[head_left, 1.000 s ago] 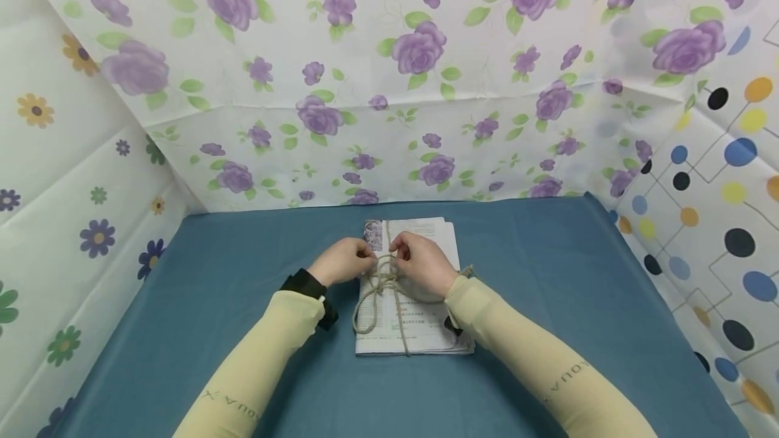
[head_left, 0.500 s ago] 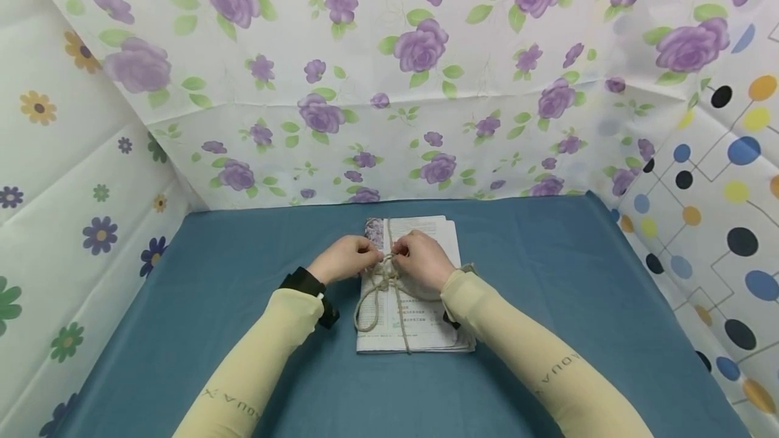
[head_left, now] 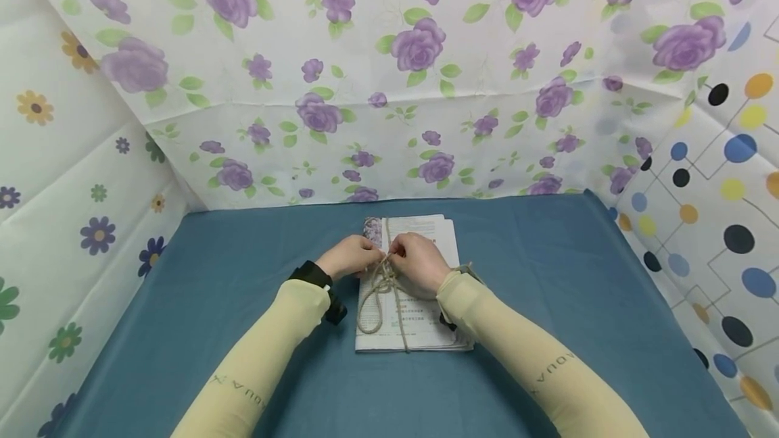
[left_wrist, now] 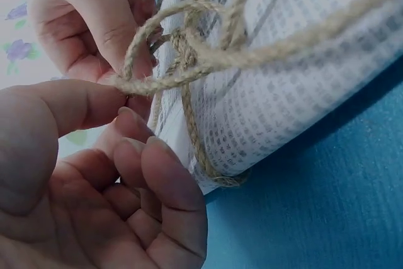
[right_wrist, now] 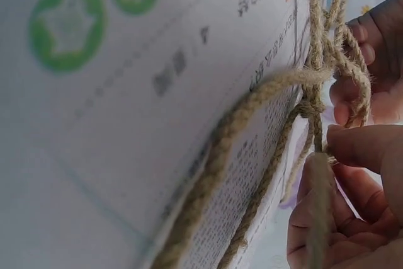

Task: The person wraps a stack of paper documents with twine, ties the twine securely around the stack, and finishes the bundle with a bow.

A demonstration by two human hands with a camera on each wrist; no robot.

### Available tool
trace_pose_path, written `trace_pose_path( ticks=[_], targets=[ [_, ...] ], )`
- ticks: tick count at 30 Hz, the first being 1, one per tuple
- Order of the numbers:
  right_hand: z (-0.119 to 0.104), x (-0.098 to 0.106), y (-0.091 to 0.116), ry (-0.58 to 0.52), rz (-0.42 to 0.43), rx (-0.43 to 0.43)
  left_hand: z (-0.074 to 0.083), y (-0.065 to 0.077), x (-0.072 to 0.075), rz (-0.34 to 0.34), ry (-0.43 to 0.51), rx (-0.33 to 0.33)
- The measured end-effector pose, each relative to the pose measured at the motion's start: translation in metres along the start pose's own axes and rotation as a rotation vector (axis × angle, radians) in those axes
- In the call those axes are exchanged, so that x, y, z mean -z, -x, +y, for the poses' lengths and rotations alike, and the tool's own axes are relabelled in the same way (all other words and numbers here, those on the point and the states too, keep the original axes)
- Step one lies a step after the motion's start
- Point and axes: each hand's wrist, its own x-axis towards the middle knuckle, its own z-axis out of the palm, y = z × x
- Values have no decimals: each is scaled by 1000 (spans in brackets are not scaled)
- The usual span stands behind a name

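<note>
A folded stack of newspapers [head_left: 429, 326] lies flat on the table, bound crosswise with tan twine [head_left: 368, 332]. My left hand [head_left: 349, 255] is over the stack's left edge and pinches a bend of twine between thumb and fingertips, as the left wrist view shows. From the other side my right hand [head_left: 420, 263] pinches twine close to the left fingertips. In the right wrist view, a strand [right_wrist: 320, 212] hangs from the right fingers [right_wrist: 359, 146]. Below both hands sits a twine knot [head_left: 387, 280], with a loose loop lying toward the lower left. The right hand covers part of the stack.
A blue cloth [head_left: 548, 276] covers the table around the stack. Behind it rises a white curtain [head_left: 365, 127] with purple flowers. Patterned sheets flank both sides. Each wrist carries a black band [head_left: 312, 274].
The twine loop raised between the hands has been drawn smaller, and the fingertips have come closer together. My left hand has shifted slightly right. The stack stays in place.
</note>
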Motion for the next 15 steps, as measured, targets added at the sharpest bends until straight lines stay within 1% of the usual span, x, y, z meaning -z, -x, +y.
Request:
trace_pose_path(
  ticks=[4,9,11,15],
  targets=[
    [1,3,1,-17,1,-7,1,1,0,36,14,-25],
    [3,7,3,-76,-28,-21,-1,1,1,125,30,-42],
    [5,7,3,-103,-44,-27,-3,-1,2,158,38,-39],
    [9,10,3,-152,-78,-37,-6,-2,1,212,58,-45]
  ],
)
